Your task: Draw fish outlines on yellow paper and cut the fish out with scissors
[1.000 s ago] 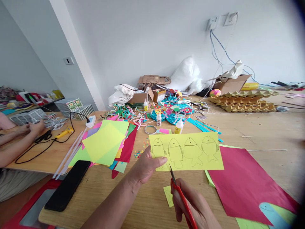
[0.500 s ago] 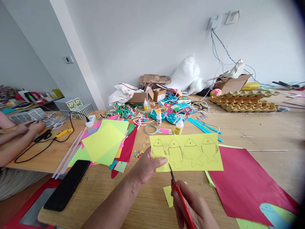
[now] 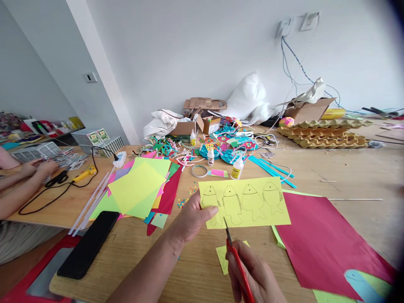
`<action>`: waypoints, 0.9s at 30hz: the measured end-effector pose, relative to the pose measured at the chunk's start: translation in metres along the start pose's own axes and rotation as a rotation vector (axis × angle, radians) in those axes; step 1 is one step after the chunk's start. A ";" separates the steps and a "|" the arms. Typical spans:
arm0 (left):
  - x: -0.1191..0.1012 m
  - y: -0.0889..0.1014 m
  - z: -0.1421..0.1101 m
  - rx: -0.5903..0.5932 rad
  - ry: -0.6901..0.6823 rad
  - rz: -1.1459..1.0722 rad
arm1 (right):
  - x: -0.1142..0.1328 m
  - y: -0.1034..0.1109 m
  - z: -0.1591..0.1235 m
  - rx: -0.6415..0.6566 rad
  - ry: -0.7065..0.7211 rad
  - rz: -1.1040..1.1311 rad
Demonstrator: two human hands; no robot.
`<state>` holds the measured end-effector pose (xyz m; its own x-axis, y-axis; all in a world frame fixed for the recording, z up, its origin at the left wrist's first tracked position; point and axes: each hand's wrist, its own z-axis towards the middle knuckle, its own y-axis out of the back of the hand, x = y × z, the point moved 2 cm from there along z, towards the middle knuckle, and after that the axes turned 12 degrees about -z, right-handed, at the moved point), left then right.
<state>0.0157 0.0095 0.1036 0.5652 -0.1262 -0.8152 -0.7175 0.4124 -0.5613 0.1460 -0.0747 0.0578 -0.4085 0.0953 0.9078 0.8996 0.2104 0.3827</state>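
My left hand [image 3: 196, 213] pinches the left end of a yellow paper strip [image 3: 252, 185], thumb on top. Several fish outlines are drawn on the strip in dark line, side by side. My right hand [image 3: 252, 269] grips red-handled scissors [image 3: 236, 261]. Their blade tips overlap the strip's lower edge, between the first two fish; whether they have cut into it I cannot tell. Below the strip, a small yellow paper piece [image 3: 222, 257] with drawn lines lies on the table, partly behind my right hand.
Red paper [image 3: 328, 240] lies at right with a blue paper fish [image 3: 362, 284]. Coloured sheets [image 3: 139, 185] and a black phone [image 3: 90, 244] are at left. Glue bottles [image 3: 237, 167] and tape [image 3: 199, 171] stand behind the strip. At far left, another person's hands [image 3: 41, 168] hold something small.
The strip's right end has swung slightly left and more of the red paper shows. The scissors stay at the lower edge, almost unmoved.
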 end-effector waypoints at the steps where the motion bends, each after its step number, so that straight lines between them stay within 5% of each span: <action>1: 0.001 0.000 0.000 0.001 0.005 0.001 | 0.001 0.000 0.000 0.000 0.002 0.005; 27: 0.011 -0.002 -0.003 0.051 0.050 -0.067 | 0.004 0.000 -0.002 0.063 0.019 0.106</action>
<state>0.0217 0.0046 0.0952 0.5893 -0.1989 -0.7830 -0.6567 0.4465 -0.6077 0.1446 -0.0766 0.0615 -0.3082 0.1017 0.9459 0.9257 0.2611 0.2736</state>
